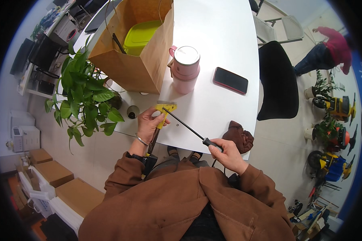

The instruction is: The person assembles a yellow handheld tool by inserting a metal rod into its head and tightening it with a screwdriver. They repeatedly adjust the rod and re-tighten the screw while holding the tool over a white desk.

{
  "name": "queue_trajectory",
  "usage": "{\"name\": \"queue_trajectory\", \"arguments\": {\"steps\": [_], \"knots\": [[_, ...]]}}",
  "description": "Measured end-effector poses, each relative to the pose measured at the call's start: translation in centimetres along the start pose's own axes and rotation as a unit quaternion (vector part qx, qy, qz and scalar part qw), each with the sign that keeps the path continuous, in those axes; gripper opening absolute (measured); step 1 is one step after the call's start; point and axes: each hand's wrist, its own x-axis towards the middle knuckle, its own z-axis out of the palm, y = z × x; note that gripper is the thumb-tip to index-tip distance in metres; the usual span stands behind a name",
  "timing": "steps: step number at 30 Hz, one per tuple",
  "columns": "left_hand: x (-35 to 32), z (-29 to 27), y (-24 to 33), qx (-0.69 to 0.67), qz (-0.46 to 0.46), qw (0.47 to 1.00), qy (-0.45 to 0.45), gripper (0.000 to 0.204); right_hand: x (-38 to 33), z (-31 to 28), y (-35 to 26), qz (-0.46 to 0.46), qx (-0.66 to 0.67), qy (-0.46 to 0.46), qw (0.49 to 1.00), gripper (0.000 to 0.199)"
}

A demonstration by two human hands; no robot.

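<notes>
The left hand (pixel 149 123) closes around the yellow neck of a scraper (pixel 161 116), thumb and fingers wrapped on it. The scraper stands head-up over the near edge of the white table (pixel 213 42), its grey metal blade (pixel 167 102) at the far end and its dark handle running back along the wrist toward the body. The right hand (pixel 231 156) grips the black handle of a long-shafted screwdriver (pixel 191 129), near the table's near edge. The shaft slants up and leftward, and its tip meets the yellow head; whether it sits in a screw is too small to tell.

A tiny metallic piece (pixel 177 125) lies on the table just right of the scraper. Beyond the scraper stands a pink tumbler (pixel 185 78), beside a brown paper bag (pixel 128 70) holding a lime-green lidded container (pixel 142 34). A smartphone (pixel 230 80) lies near the table's right edge, and a crumpled brown cloth (pixel 238 136) sits at the near right corner. A leafy potted plant (pixel 84 86) is at the left edge.
</notes>
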Motion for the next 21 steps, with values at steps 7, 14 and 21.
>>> {"name": "queue_trajectory", "arguments": {"steps": [7,14,21], "knots": [[-0.1,0.0,-0.2,0.082,0.030,0.996,0.007,0.030,0.0,-1.4,-1.1,0.149,0.198,-0.068,0.966,0.026],[-0.1,0.3,0.4,0.126,0.071,0.989,0.007,0.020,-0.5,-0.7,-1.5,-0.027,-0.057,0.043,0.997,0.024],[-0.2,0.3,0.3,0.117,0.069,0.991,0.001,0.021,-0.6,-0.9,-1.8,-0.115,-0.225,0.162,0.954,0.017]]}}
